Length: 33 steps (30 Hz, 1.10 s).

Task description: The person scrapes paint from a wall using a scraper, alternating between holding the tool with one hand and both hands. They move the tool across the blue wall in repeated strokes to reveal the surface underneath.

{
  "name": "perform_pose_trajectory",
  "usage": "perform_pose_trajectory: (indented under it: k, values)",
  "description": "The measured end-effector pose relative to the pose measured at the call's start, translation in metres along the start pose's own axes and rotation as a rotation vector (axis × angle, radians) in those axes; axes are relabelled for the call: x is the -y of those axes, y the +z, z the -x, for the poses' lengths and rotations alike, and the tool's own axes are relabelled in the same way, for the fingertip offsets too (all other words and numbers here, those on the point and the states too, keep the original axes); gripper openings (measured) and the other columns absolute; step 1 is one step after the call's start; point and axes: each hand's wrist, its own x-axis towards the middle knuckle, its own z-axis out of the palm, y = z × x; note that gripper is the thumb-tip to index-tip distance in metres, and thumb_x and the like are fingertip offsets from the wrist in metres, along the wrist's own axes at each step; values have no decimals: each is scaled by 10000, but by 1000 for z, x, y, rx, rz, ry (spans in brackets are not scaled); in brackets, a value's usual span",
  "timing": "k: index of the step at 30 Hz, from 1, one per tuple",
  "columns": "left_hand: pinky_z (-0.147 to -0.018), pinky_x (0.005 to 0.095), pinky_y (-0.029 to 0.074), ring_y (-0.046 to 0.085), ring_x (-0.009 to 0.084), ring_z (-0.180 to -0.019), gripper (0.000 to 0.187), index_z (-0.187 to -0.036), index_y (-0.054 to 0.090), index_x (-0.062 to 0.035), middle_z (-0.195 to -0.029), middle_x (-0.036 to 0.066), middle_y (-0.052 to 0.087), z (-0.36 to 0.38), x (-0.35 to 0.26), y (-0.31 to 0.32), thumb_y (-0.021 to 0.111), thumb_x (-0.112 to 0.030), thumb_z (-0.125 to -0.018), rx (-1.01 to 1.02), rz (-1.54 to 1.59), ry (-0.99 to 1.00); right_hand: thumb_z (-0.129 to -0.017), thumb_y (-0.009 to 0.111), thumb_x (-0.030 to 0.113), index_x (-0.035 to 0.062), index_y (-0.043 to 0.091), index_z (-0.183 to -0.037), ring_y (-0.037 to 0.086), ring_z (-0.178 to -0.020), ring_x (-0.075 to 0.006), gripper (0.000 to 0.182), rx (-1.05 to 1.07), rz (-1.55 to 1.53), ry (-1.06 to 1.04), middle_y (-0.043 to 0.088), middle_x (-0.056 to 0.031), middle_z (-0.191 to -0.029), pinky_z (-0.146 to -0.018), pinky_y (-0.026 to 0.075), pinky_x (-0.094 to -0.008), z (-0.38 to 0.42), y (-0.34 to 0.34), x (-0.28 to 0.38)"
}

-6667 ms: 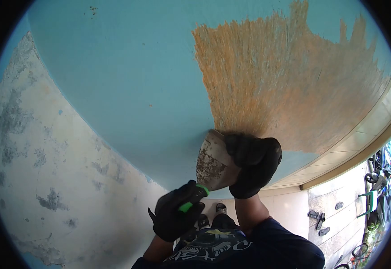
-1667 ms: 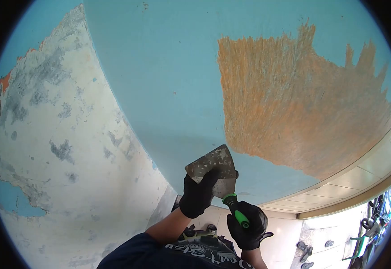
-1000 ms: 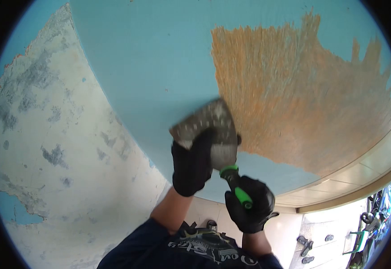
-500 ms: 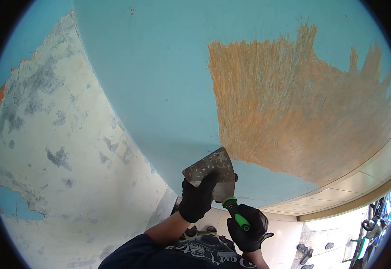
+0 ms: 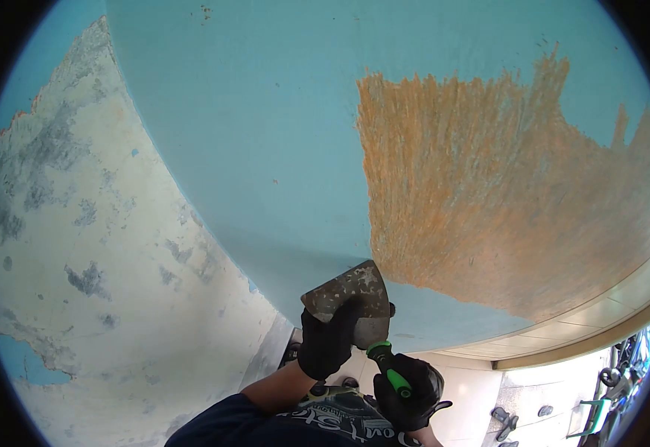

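A broad paint scraper [image 5: 349, 295] with a worn, flecked metal blade and a black-and-green handle is held between both my hands. My left hand [image 5: 326, 344], in a black glove, is closed on the blade from its left side, with a finger lying over the metal. Around the handle wraps my right hand [image 5: 408, 393], gloved in black too. The blade points up toward the light-blue painted wall [image 5: 265, 134]; whether its edge touches the paint cannot be told. Beyond its upper corner begins a scraped orange-brown patch [image 5: 481, 186] with ragged edges.
At left, an adjoining wall face [image 5: 116, 246] is whitish with grey blotches. A cream tiled ledge [image 5: 563, 328] curves along the wall's foot at right. Sandals [image 5: 504, 423] lie on the pale floor, near a green-framed object [image 5: 591, 417] and parked vehicles [image 5: 623, 372].
My view has shifted slightly, so the orange-brown patch sits lower and further right. The scraper and both hands appear a little lower, with the same grip.
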Motion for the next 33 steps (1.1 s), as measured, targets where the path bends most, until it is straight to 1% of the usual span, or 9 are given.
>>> perform_pose_trajectory:
  k: [3,7,10,14,16,20,30,32,33]
  values:
    - [-646,405,613,710,318,-825,337,-1216,511,33,-928,239,679,-18,-27,13,557,-165,-946,27,-33,63,-625,807,87,33,640,-933,659,-688,-306,355,-78,54,-104,674,-127,-786,-637,518,-386,-26,8,5]
    - [-664,426,629,707,342,-839,369,-1252,495,48,-968,260,663,-16,-68,40,547,-162,-953,134,69,115,-609,824,121,24,622,-953,620,-630,-310,411,-142,-20,-321,637,-124,-766,-601,503,-382,-42,-2,19]
    - [-680,427,629,708,326,-861,361,-1220,508,57,-953,246,670,0,-35,18,526,-198,-966,65,-4,118,-586,829,121,26,614,-943,623,-633,-304,428,51,-54,-225,637,-125,-768,-593,502,-371,-20,-10,7]
    - [-735,425,599,704,331,-881,372,-1200,511,73,-973,224,675,7,16,-22,528,-205,-953,-6,-350,-4,-583,815,68,27,609,-955,655,-711,-286,427,49,-91,-7,653,-123,-816,-627,513,-371,15,0,-12]
    - [-734,423,600,704,329,-879,367,-1196,513,73,-973,224,675,7,17,-18,527,-202,-953,-13,-302,-18,-583,804,34,25,615,-975,664,-728,-281,435,28,-121,37,658,-121,-821,-633,515,-375,22,0,-18]
    - [-718,414,603,705,319,-880,355,-1200,508,67,-970,225,675,6,10,-9,523,-191,-957,37,-170,-2,-581,803,20,24,610,-978,664,-722,-281,441,25,-82,20,662,-125,-824,-630,514,-371,14,-2,-13]
    - [-700,402,602,704,313,-868,367,-1236,491,45,-961,216,675,6,15,-20,547,-186,-956,-29,-214,-26,-584,832,43,23,605,-1012,661,-728,-290,485,67,-89,-30,667,-126,-829,-653,508,-389,14,1,-17]
    - [-719,422,600,702,325,-862,374,-1244,488,43,-959,217,674,6,24,-31,555,-186,-956,-2,-539,136,-586,833,45,23,604,-1015,658,-725,-292,487,56,-90,-37,667,-126,-829,-657,506,-393,15,4,-19]
    - [-719,422,600,702,325,-862,374,-1244,488,43,-959,217,674,5,20,-28,555,-186,-956,-2,-538,137,-589,834,51,24,607,-1008,656,-721,-295,477,44,-113,-21,664,-126,-830,-656,506,-395,18,7,-21]
